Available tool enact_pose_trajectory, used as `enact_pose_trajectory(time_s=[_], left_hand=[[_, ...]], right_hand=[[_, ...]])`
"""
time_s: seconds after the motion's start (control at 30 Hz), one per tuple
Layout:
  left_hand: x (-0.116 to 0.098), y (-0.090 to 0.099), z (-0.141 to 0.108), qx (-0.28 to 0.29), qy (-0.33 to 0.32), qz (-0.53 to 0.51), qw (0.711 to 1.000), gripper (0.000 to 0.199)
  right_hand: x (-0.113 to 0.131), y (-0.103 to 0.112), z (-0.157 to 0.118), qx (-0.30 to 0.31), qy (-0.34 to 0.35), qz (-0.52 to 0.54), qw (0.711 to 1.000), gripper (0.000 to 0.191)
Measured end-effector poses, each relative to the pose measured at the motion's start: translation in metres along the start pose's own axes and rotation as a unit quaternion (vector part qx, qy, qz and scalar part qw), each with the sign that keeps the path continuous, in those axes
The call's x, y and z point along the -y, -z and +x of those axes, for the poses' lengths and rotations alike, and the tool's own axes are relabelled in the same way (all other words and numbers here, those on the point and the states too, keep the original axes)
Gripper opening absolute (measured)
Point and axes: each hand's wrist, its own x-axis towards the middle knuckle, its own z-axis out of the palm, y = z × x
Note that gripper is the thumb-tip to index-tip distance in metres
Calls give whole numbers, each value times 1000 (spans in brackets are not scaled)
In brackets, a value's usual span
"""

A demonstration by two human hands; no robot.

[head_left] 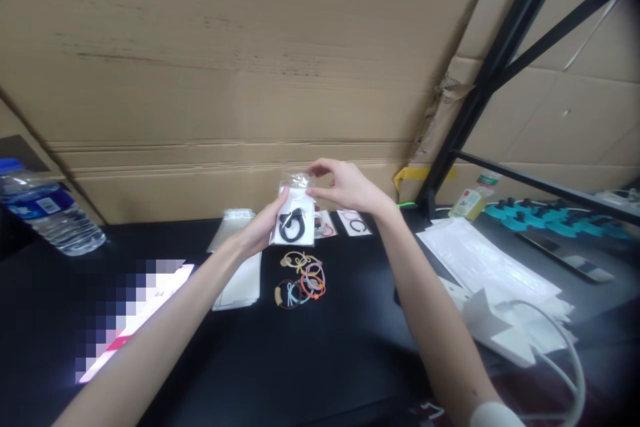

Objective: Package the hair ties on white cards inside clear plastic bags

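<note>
Left hand (257,233): clamped on the left side of the clear packet (296,200).
Right hand (350,187): fingers (323,165) at its top right; cannot tell whether they grip.
Packet: near the back edge of the bench (325,373), black hair tie (299,230) inside.
Colored hair ties (313,293): loose, nearer the front edge.

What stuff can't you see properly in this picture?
All in the head view:
Pale stack: middle behind the left arm.
Bright panel: under blurry squares and the left arm.
Packet with red loop: partly behind the held packet.
Water bottle: cut off by the left edge.
Right hand: too blurry to tell whether it's pinching anything.
</note>
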Motion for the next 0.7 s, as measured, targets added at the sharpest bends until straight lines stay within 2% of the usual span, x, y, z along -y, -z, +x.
enact_pose_trajectory(time_s=[0.07,0.17,0.3,0.37,0.43,0.57,0.7], left_hand=[[1,4,3,-41,-19,49,998,62],[1,7,6,-84,-69,120,987,55],[-5,0,5,-130,-201,195,951,37],[-10,-3,3,-134,-247,197,939,40],[-14,-4,1,-139,-267,183,936,40],[-18,0,2,-156,-308,184,920,21],[-21,1,2,-131,-306,161,929,20]], right_hand=[[-2,-3,2,13,-2,68,998,28],[-4,-7,6,-3,-4,121,993,29],[-4,-13,10,-23,20,132,991,17],[-4,-17,12,-19,25,164,986,8],[-5,-20,13,-1,10,216,976,6],[-7,-22,12,16,-37,294,955,15],[-10,-20,12,15,-44,340,939,22]])
